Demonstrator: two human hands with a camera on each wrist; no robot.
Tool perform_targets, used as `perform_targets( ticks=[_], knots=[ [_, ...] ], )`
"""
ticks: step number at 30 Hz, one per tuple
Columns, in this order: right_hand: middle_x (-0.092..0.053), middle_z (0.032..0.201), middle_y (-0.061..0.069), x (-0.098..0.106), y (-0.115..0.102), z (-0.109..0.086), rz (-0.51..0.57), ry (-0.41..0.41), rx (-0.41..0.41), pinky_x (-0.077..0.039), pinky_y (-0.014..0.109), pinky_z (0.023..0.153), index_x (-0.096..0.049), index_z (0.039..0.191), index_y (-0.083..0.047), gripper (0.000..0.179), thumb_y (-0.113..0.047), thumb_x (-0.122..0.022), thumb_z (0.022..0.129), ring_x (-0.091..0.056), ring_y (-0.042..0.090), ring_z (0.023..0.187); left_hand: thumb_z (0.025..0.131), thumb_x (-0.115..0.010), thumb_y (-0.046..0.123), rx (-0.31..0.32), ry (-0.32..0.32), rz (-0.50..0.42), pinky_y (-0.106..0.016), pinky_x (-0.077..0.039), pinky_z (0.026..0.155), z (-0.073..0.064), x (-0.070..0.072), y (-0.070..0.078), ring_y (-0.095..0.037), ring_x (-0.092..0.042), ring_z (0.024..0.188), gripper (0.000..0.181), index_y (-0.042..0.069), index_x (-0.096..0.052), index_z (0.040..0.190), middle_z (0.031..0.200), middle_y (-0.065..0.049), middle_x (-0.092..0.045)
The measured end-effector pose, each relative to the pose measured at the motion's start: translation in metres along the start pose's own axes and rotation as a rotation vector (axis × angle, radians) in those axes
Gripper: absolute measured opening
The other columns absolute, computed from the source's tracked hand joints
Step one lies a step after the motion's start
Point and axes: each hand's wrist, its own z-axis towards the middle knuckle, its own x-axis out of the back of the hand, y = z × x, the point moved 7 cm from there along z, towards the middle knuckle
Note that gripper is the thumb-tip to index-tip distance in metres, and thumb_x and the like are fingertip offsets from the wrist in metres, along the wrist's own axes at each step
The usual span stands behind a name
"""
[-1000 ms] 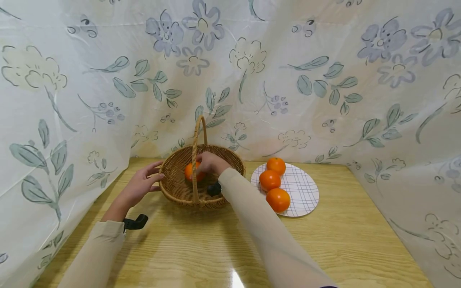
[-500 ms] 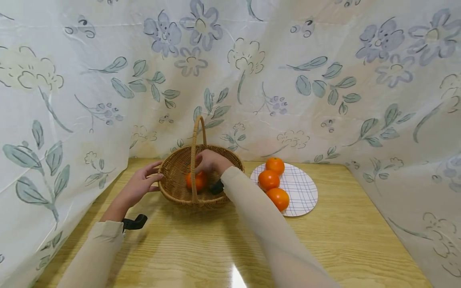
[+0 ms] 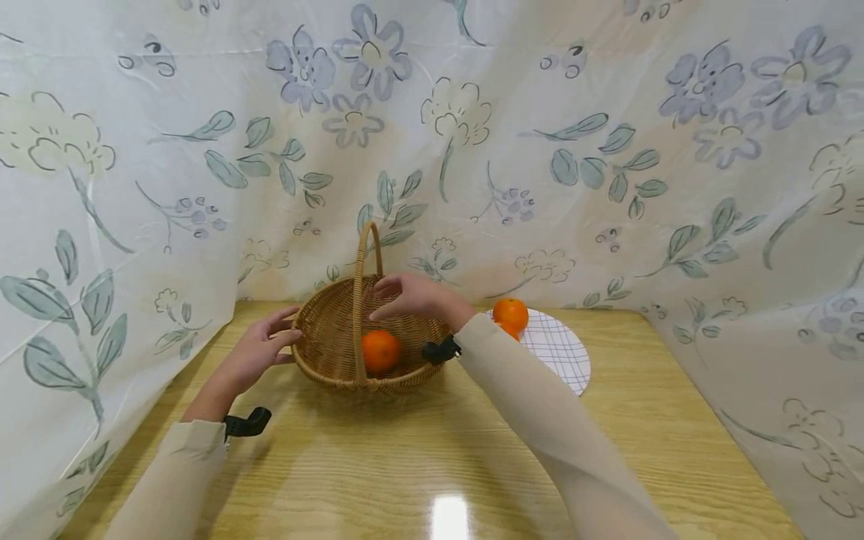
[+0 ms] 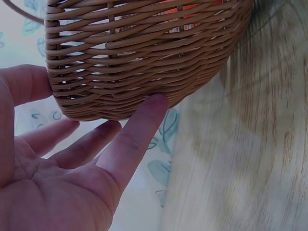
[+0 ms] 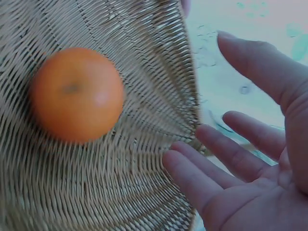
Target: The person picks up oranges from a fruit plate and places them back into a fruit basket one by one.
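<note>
A brown wicker basket [image 3: 327,337] with a tall arched handle [image 3: 359,300] stands on the table. One orange [image 3: 381,352] lies inside it, right of the handle. My right hand [image 3: 415,296] is over the basket's back right part, thumb and fingers spread, holding nothing. In the right wrist view, the orange [image 5: 77,94] sits against the weave, apart from the fingertips [image 5: 175,161]. My left hand [image 3: 259,352] rests against the basket's left side. The left wrist view has its nearly straight fingers touching the woven wall [image 4: 120,62], just below the rim.
A white plate [image 3: 563,349] with a blue grid pattern lies to the right. An orange [image 3: 511,315] and part of another show on it; my right sleeve [image 3: 540,412] covers its near left part. A floral cloth [image 3: 459,187] hangs behind the wooden table [image 3: 337,465].
My right hand has let go of the orange in the basket and risen up and to the right. The orange sits slightly further right. My left hand stays at the basket's side.
</note>
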Motion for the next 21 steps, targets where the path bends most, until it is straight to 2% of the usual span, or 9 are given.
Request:
perform_targets(
  ticks=[3,10,13,17,21],
  knots=[
    [-0.055,0.151,0.013,0.012,0.002,-0.018,0.027,0.039,0.032,-0.051,0.041,0.110,-0.052,0.150,-0.010,0.072,-0.035,-0.082,0.089,-0.051,0.031,0.140,0.110,-0.049,0.021,-0.004,0.000,0.002,-0.034,-0.063,0.089,0.000,0.000,0.001,-0.051,-0.045,0.137,0.064,0.010,-0.018,0.165,0.157,-0.034,-0.033],
    [-0.056,0.150,0.009,0.038,0.019,-0.062,0.253,0.152,0.059,-0.052,0.046,0.109,-0.054,0.149,-0.017,0.067,-0.028,-0.082,0.089,-0.057,0.030,0.136,0.110,-0.050,0.023,-0.010,0.000,0.009,-0.032,-0.062,0.088,0.000,0.001,0.001,-0.050,-0.046,0.137,0.064,0.012,-0.020,0.165,0.157,-0.033,-0.034],
    [-0.058,0.148,0.007,0.046,0.030,-0.081,0.304,0.210,0.066,-0.050,0.047,0.112,-0.055,0.147,-0.016,0.064,-0.025,-0.082,0.090,-0.055,0.032,0.137,0.110,-0.050,0.023,-0.013,0.001,0.015,-0.032,-0.062,0.088,0.001,0.002,-0.001,-0.049,-0.047,0.137,0.064,0.012,-0.020,0.165,0.157,-0.033,-0.034],
    [-0.057,0.149,0.007,0.055,0.047,-0.105,0.348,0.274,0.059,-0.048,0.049,0.114,-0.055,0.147,-0.015,0.065,-0.026,-0.082,0.090,-0.052,0.034,0.140,0.110,-0.049,0.022,-0.016,-0.005,0.014,-0.033,-0.063,0.088,0.002,0.002,-0.002,-0.050,-0.047,0.136,0.064,0.012,-0.019,0.165,0.158,-0.033,-0.033],
    [-0.058,0.149,0.003,0.062,0.066,-0.130,0.331,0.340,0.028,-0.048,0.047,0.113,-0.055,0.146,-0.019,0.066,-0.034,-0.083,0.088,-0.053,0.031,0.140,0.110,-0.049,0.022,-0.012,-0.006,0.003,-0.033,-0.062,0.088,0.002,0.001,-0.001,-0.050,-0.046,0.137,0.064,0.011,-0.019,0.165,0.158,-0.033,-0.033]
  ],
)
